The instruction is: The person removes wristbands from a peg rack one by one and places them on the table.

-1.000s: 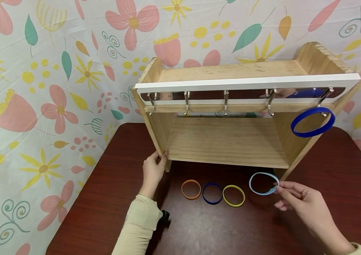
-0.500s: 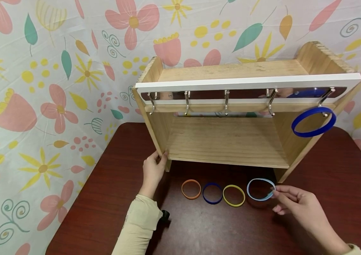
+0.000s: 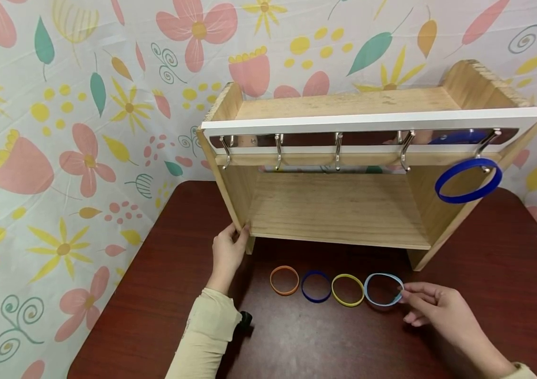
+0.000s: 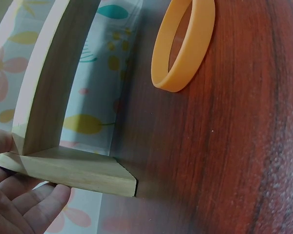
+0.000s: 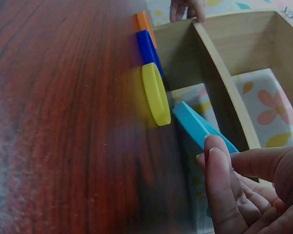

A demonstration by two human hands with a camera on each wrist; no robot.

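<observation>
My right hand (image 3: 439,310) pinches a light blue wristband (image 3: 368,296) by its right edge between thumb and fingers, and in the right wrist view the band is tilted, at the table's surface or just above it. Just left of it lie a yellow wristband (image 3: 348,305), a dark blue wristband (image 3: 316,301) and an orange wristband (image 3: 284,293) in a row. With my left hand (image 3: 228,255) I grip the lower left side of a wooden shelf (image 3: 339,210); thumb and fingers lie on either side of the wood in the left wrist view (image 4: 63,170).
A white rail with a metal hook strip (image 3: 306,139) runs across the shelf's front, bearing several hooks. From the rightmost hook hangs a blue wristband (image 3: 444,197). The dark red table (image 3: 306,347) extends in front, with a floral cloth (image 3: 121,79) behind.
My right hand has moved left and slightly down with the light blue wristband, bringing it beside the yellow one. The left hand keeps its hold on the shelf.
</observation>
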